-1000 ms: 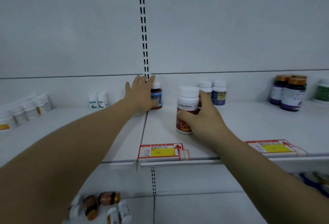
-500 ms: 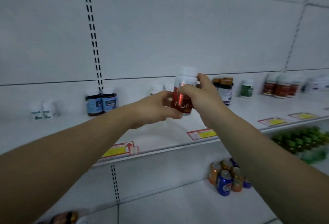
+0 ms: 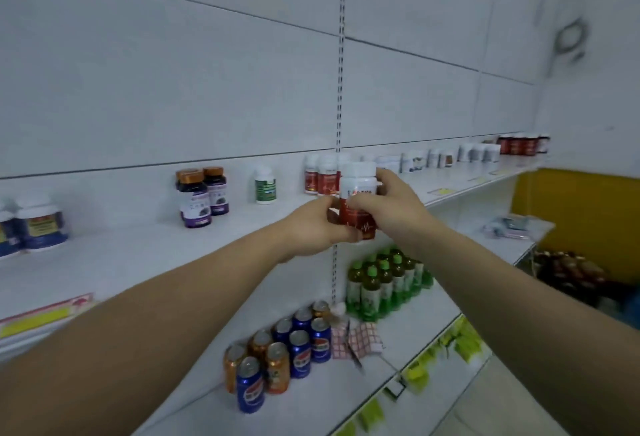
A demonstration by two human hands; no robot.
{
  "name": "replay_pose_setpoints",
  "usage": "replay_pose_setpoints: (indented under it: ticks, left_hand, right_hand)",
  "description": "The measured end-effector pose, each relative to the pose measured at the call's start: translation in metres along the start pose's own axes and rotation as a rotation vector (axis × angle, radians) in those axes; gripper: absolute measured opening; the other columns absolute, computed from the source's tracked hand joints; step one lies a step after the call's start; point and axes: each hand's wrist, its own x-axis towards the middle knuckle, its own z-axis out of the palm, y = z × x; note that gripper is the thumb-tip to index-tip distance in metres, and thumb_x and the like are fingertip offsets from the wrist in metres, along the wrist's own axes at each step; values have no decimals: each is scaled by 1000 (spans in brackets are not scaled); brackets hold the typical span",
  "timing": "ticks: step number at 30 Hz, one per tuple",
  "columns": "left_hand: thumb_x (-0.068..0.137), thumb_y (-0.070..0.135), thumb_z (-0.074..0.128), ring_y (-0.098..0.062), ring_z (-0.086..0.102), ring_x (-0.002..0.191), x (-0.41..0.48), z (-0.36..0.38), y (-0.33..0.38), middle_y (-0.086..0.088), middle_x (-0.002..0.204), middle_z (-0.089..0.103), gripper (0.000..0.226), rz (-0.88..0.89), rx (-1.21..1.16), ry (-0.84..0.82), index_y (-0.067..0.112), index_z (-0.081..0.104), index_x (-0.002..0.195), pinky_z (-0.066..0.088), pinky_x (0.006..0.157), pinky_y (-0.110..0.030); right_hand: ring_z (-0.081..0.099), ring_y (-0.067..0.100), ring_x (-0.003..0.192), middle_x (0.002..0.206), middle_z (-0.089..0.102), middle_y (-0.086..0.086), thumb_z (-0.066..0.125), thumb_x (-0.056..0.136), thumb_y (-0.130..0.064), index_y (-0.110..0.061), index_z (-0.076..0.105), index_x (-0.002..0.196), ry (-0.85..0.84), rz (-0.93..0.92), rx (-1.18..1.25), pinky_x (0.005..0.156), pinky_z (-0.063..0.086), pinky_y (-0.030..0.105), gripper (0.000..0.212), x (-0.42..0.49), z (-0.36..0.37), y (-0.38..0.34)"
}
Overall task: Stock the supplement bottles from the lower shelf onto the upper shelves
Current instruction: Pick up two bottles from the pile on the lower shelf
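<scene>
Red-labelled bottle (image 3: pixel 362 221) near-upright, white cap up; left hand (image 3: pixel 311 228) and right hand (image 3: pixel 394 203) both clasp it.

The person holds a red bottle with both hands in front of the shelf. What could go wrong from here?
1. The red bottle is in the air, gripped by the left hand and right hand, with soda cans and green bottles below; a slip could drop it onto them.
2. The matching bottles behind it stand close together on the upper shelf; placing it may knock them over.
</scene>
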Motion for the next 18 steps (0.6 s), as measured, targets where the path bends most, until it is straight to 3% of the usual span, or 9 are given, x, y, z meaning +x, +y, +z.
replay_pose_setpoints:
  ticks: [3,7,9,12,18]
  left_hand:
    - [71,36,76,-15,62,96,47,33,10,2,104,66,56,-19,68,-33,22,52,119,49,90,-38]
    - [71,52,72,-14,52,109,97,45,3,0,129,52,82,-84,324,-54,19,38,138,41,78,-22]
    - [75,58,65,-19,43,125,120,39,-7,-3,145,39,88,-131,491,-33,16,30,144,35,91,-25]
    - [81,69,46,-23,31,137,149,29,-23,-6,154,26,89,-269,676,-80,14,24,147,27,106,-32]
    - [78,81,19,-29,23,140,187,32,-48,-10,156,16,96,-461,813,-183,18,14,150,21,113,-45]
  right_hand:
    - [67,11,82,95,68,-4,72,73,-22,-33,56,105,6,16,-42,64,53,26,37,25,-47,22]
    - [64,9,82,95,64,-5,72,74,-19,-32,52,108,-3,27,-30,59,47,23,41,70,-75,50]
    - [61,9,86,97,62,-7,72,75,-19,-30,51,110,-21,27,-18,63,46,24,43,100,-79,62]
    - [60,10,89,99,60,-6,73,75,-18,-26,49,115,-84,27,-36,67,46,26,47,145,-74,78]
    - [57,14,94,102,57,-7,75,73,-17,-27,44,113,-221,37,-62,72,44,28,52,223,-51,118]
